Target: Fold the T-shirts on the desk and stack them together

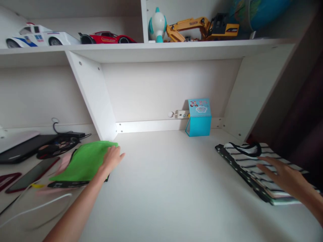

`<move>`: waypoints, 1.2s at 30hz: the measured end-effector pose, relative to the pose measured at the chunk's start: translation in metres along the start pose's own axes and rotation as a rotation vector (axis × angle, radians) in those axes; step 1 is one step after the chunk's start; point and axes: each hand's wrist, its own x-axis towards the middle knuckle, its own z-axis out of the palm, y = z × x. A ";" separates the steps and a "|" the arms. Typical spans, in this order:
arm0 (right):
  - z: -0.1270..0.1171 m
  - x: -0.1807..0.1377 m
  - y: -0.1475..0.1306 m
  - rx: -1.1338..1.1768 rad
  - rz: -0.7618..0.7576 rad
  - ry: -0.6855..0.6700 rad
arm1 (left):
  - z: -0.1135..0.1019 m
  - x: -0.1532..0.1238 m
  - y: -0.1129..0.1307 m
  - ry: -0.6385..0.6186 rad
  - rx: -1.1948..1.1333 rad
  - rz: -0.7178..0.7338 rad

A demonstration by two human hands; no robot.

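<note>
My left hand [112, 159] lies on the right part of a bright green piece of folded fabric [85, 163], its thumb stretched out to the right. Under the green fabric are a black one with pale markings [67, 184] and a pink one [64, 163]. On the other side, my right hand [285, 173] is above a striped white and black fabric bag [248, 161], fingers apart and close to its black handle [246, 150]. Beneath that bag lie more folded fabrics, including a black dotted one [242, 173].
Phones [32, 174], a black laptop [25, 148] and white cables [37, 210] lie at left. A blue desk calendar [200, 124] stands by a power socket [182, 114] at the back. Overhead, a shelf [161, 50] carries toy cars, a toy excavator [202, 28] and a globe [262, 13].
</note>
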 end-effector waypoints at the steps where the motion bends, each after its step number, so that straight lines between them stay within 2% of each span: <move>1: 0.001 0.000 -0.008 0.004 -0.064 0.013 | -0.003 -0.005 -0.019 -0.005 0.071 -0.099; 2: 0.002 0.000 -0.019 0.010 -0.127 0.021 | -0.005 -0.010 -0.034 -0.013 0.122 -0.170; 4: 0.003 0.001 -0.047 0.043 -0.223 0.022 | -0.005 -0.021 -0.049 -0.023 0.178 -0.220; 7: 0.008 0.003 -0.096 0.109 -0.364 -0.007 | -0.001 -0.029 -0.050 -0.010 0.218 -0.173; 11: 0.028 -0.003 -0.150 0.164 -0.518 -0.074 | 0.006 -0.026 -0.048 0.004 0.250 -0.144; 15: 0.049 -0.022 -0.181 0.188 -0.609 -0.237 | 0.011 -0.019 -0.060 0.019 0.181 -0.147; 17: 0.056 -0.032 -0.190 0.204 -0.622 -0.310 | 0.005 -0.017 -0.063 0.088 0.082 -0.135; 20: 0.060 -0.041 -0.197 0.241 -0.603 -0.353 | -0.016 -0.020 -0.044 0.307 -0.089 -0.027; 22: 0.061 -0.042 -0.199 0.267 -0.591 -0.355 | -0.034 -0.031 -0.013 0.422 -0.201 0.125; 23: 0.061 -0.041 -0.199 0.277 -0.587 -0.358 | -0.041 -0.038 0.007 0.442 -0.247 0.216; 25: 0.062 -0.040 -0.198 0.286 -0.582 -0.375 | -0.048 -0.058 0.048 0.348 -0.321 0.438; 28: 0.061 -0.039 -0.197 0.290 -0.571 -0.404 | -0.042 -0.090 0.098 -0.034 -0.375 0.845; 30: 0.059 -0.040 -0.197 0.303 -0.576 -0.428 | -0.033 -0.107 0.115 -0.236 -0.398 1.018; 31: 0.058 -0.040 -0.196 0.312 -0.580 -0.439 | -0.028 -0.112 0.119 -0.287 -0.413 1.053; 33: 0.053 -0.040 -0.197 0.330 -0.582 -0.457 | -0.022 -0.114 0.117 -0.309 -0.449 1.037; 36: 0.047 -0.038 -0.201 0.370 -0.514 -0.481 | -0.017 -0.093 0.098 -0.188 -0.484 0.886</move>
